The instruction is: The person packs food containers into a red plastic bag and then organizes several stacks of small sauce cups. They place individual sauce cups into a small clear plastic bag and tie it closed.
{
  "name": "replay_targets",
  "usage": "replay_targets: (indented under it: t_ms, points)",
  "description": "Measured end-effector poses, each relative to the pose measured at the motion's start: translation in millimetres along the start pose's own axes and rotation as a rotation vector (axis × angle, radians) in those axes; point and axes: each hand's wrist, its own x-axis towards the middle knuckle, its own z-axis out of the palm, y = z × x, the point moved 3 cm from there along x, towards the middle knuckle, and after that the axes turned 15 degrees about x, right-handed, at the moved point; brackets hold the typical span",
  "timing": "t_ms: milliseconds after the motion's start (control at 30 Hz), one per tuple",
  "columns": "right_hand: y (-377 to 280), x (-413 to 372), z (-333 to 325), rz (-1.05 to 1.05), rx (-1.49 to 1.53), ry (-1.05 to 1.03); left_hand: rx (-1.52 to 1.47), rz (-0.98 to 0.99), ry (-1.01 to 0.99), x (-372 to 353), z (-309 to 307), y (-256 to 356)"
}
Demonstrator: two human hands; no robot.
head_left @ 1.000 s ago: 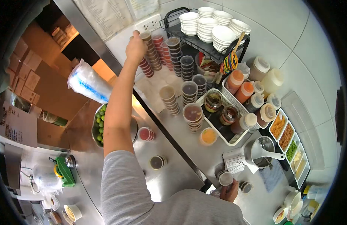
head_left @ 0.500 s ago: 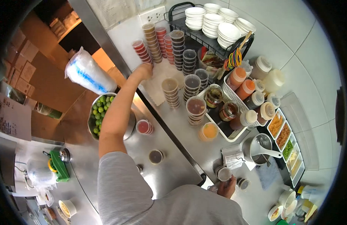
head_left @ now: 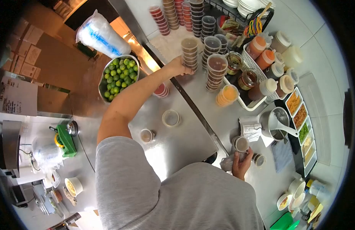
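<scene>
My left hand (head_left: pixel 182 68) reaches across the counter, its fingers curled around the base of a stack of lidded sauce cups (head_left: pixel 189 50) with brownish contents. Beside that stack are a dark-topped stack (head_left: pixel 212 46) and one with reddish-brown sauce (head_left: pixel 217 67). Low on the right, my right hand (head_left: pixel 242 165) is closed around the lower part of a small stack of lidded sauce cups (head_left: pixel 241 143). Crumpled clear plastic (head_left: pixel 226 163) lies against its fingers. Another small lidded cup (head_left: pixel 258 160) is just right of that hand.
Loose cups (head_left: pixel 171 118) stand on the steel counter. A metal bowl of limes (head_left: pixel 121 76) sits left of my arm. Squeeze bottles (head_left: pixel 267 87) fill a white basket; nearby are a pot with a white ladle (head_left: pixel 279 124) and topping trays (head_left: pixel 300 116). A green-framed device (head_left: pixel 65 142) stands far left.
My left hand has moved from the red-cup stack at the back to the brownish stack nearer me. The view has shifted, and my right hand stays at its cups.
</scene>
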Motion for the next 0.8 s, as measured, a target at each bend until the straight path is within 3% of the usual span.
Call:
replay_targets:
  t_ms: [100, 333, 500, 567, 700, 800]
  points:
    - [-13, 1, 1, 0.008, 0.011, -0.008, 0.046, -0.114, -0.041, -4, -2, 1]
    - [-27, -3, -3, 0.055, 0.266, 0.045, 0.133, -0.033, 0.091, -29, -36, 21]
    - [-34, -19, -4, 0.068, 0.321, 0.071, 0.097, -0.002, 0.176, -86, -59, 56]
    - [-37, -18, 2, 0.036, 0.272, -0.096, 0.001, 0.062, 0.241, -127, -57, 78]
    - [-80, -5, 17, 0.013, 0.006, -0.491, 0.085, -0.027, 0.167, -186, -49, 79]
    - [-96, 4, 30, -0.096, 0.074, -0.595, -0.090, -0.047, 0.219, -234, -28, 80]
